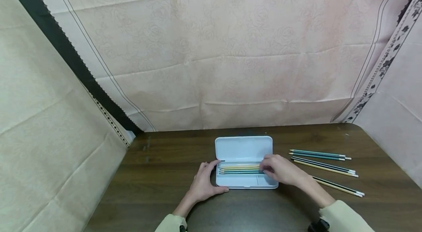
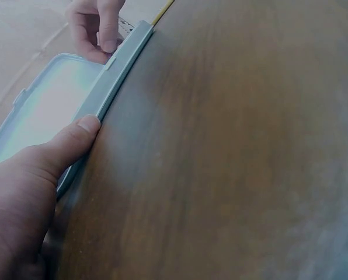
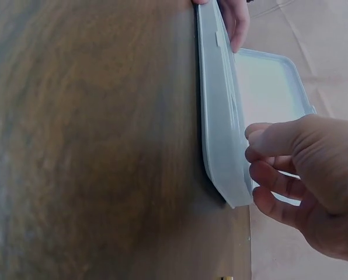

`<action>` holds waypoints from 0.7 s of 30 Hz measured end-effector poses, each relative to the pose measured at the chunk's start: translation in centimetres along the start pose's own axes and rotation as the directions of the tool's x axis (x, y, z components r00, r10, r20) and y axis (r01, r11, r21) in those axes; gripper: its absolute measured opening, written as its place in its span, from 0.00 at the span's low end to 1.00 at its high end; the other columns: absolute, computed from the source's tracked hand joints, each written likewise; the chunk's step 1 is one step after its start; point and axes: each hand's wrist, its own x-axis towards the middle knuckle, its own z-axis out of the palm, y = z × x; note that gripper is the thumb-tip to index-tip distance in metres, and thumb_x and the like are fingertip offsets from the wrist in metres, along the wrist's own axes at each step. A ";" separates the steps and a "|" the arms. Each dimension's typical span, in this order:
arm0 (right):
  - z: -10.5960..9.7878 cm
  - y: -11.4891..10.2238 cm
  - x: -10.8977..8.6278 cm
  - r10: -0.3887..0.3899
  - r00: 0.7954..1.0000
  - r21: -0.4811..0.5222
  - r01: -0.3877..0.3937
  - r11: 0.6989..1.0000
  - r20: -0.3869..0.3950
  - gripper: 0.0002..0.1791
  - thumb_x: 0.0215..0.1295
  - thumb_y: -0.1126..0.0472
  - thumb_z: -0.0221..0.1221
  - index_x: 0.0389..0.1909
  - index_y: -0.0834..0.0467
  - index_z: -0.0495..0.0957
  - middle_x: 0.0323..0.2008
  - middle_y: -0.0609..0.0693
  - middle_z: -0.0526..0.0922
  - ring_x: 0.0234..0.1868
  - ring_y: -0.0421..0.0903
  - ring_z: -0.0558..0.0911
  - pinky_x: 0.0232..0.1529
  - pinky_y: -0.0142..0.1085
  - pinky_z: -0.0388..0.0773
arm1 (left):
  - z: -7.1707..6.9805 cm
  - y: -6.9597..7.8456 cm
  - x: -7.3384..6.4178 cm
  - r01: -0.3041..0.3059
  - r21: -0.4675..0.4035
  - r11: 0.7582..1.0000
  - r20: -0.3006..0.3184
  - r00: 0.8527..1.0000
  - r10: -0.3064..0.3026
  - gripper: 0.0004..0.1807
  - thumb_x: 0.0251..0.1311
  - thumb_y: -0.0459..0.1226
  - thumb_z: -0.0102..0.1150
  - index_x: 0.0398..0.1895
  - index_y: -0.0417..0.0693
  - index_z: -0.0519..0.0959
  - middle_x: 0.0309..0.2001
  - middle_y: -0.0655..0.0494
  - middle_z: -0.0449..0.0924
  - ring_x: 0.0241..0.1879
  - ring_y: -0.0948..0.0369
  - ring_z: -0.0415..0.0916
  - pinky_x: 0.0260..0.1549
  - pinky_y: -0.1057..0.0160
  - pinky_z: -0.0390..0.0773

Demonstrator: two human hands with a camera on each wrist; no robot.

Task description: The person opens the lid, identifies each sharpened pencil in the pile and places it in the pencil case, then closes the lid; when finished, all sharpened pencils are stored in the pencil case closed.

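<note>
Cloth (image 1: 230, 49) hangs behind the wooden table (image 1: 155, 173) bearing the case (image 1: 244, 148).

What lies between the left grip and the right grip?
The tray of the open case, with a row of pencils inside, lies between the left grip and right grip; the head view shows this.

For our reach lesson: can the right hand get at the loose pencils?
Probably yes: the loose pencils lie on the table beside the right hand; only its forearm hides some tips.
</note>
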 end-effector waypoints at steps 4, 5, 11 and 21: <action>-0.6 0.3 -0.5 0.018 1.000 0.024 -0.018 1.000 -0.020 0.08 0.61 0.71 0.67 0.39 0.57 0.86 0.36 0.45 0.82 0.34 0.38 0.77 0.38 0.36 0.80 | 0.0 -0.1 0.0 -0.002 0.002 1.000 -0.001 1.000 0.002 0.52 0.41 0.61 0.78 0.71 0.57 0.67 0.58 0.49 0.67 0.61 0.46 0.64 0.51 0.39 0.70; -0.9 0.4 -0.7 0.029 0.999 0.031 -0.028 0.999 -0.032 0.08 0.61 0.71 0.67 0.40 0.58 0.86 0.37 0.45 0.83 0.34 0.38 0.77 0.38 0.36 0.80 | 0.0 -0.1 0.0 -0.002 0.002 1.000 -0.001 1.000 0.002 0.52 0.41 0.61 0.78 0.71 0.57 0.67 0.58 0.49 0.67 0.60 0.47 0.65 0.51 0.40 0.70; -3.0 2.7 -3.6 0.063 0.986 0.030 -0.059 0.998 -0.157 0.09 0.60 0.73 0.66 0.39 0.59 0.85 0.35 0.47 0.83 0.30 0.36 0.75 0.30 0.33 0.77 | 0.0 0.1 0.1 -0.003 0.017 1.000 0.002 1.000 0.002 0.52 0.41 0.61 0.78 0.71 0.57 0.67 0.57 0.52 0.67 0.55 0.53 0.66 0.49 0.45 0.71; -5.5 7.2 -8.8 0.053 0.929 -0.070 -0.084 0.994 -0.367 0.14 0.51 0.79 0.68 0.34 0.58 0.83 0.31 0.46 0.83 0.31 0.32 0.77 0.29 0.32 0.76 | 0.1 -0.1 0.0 0.013 0.017 1.000 0.004 1.000 -0.013 0.52 0.41 0.62 0.77 0.71 0.58 0.67 0.58 0.52 0.67 0.57 0.52 0.66 0.51 0.44 0.70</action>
